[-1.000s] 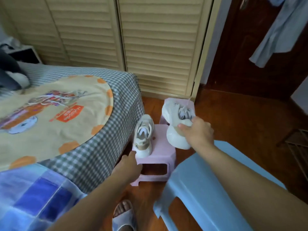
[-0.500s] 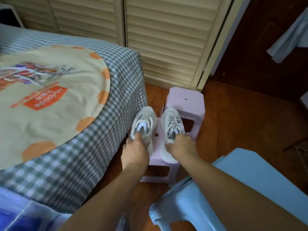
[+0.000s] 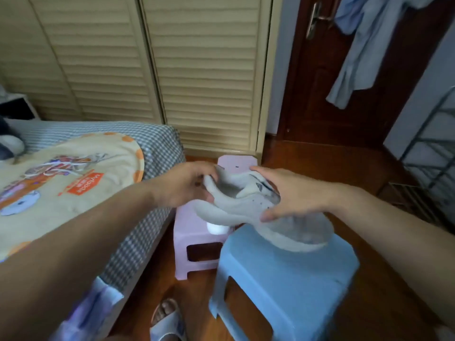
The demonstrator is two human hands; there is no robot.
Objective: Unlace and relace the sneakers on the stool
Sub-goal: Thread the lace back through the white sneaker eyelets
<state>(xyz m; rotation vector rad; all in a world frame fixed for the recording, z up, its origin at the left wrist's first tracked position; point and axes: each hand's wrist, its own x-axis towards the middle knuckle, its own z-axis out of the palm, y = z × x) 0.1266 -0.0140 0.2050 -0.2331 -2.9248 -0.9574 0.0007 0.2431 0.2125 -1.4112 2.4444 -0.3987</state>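
A white sneaker point(image 3: 236, 207) is in the air, held sideways and blurred, its toe end hanging over the blue stool point(image 3: 283, 279). My left hand point(image 3: 187, 188) grips its heel. My right hand point(image 3: 293, 195) wraps over its tongue and upper side. Whether it carries laces I cannot tell. Under it, a small white piece of the other sneaker point(image 3: 216, 228) shows on the near pink stool point(image 3: 194, 244); the rest of that shoe is hidden.
A second pink stool point(image 3: 236, 160) stands behind, against the louvred wardrobe doors. The bed point(image 3: 157, 153) with a printed blanket, with thin white strings point(image 3: 56, 166) lying on it, is close on the left. My slippered foot point(image 3: 167, 318) is on the wooden floor. A wire rack point(image 3: 433, 153) stands at the right.
Half a second ago each hand rested on one sneaker on the pink stool. Now both hands hold a single sneaker, lifted up and toward the blue stool. The camera has tilted up.
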